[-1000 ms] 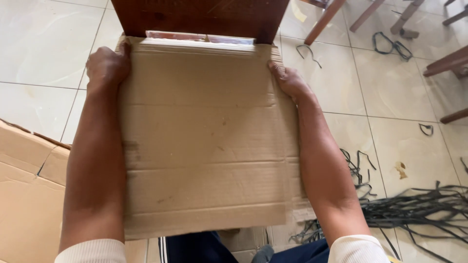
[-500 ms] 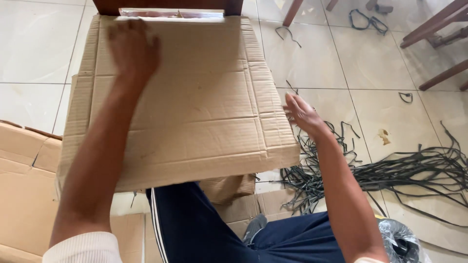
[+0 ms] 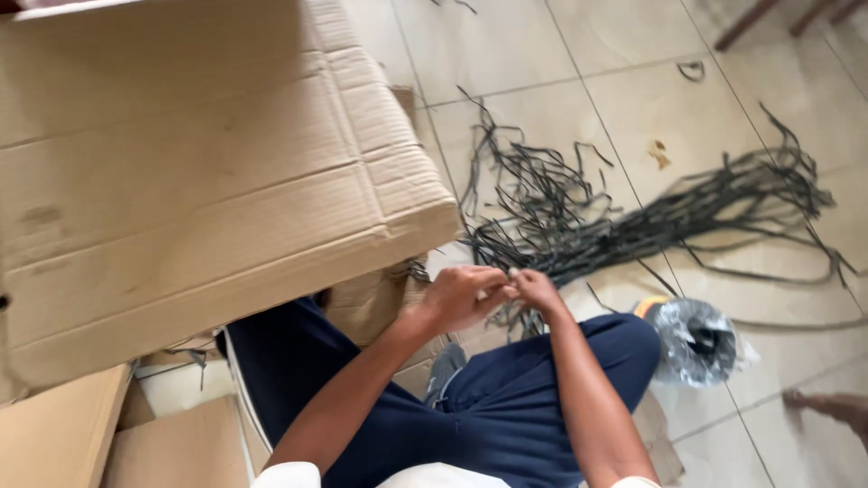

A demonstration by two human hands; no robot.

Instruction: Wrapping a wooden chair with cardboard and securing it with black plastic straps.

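Note:
My left hand and my right hand meet fingertip to fingertip just above my knee in dark blue trousers. Both have their fingers pinched shut, seemingly on a thin black strip at the near end of a tangled pile of black strips spread over the tiled floor. The picture is blurred, so the strip between the fingers is hard to make out. A large flat sheet of brown cardboard lies to the left, untouched by either hand.
A roll wrapped in clear plastic sits on the floor by my right knee. More cardboard lies at the lower left. Part of another person's limb shows at the right edge. Wooden chair legs stand at the top right.
Both hands left the cardboard sheet and came together over the near end of the black strips. The view swung right and down, so the cardboard now sits at the upper left.

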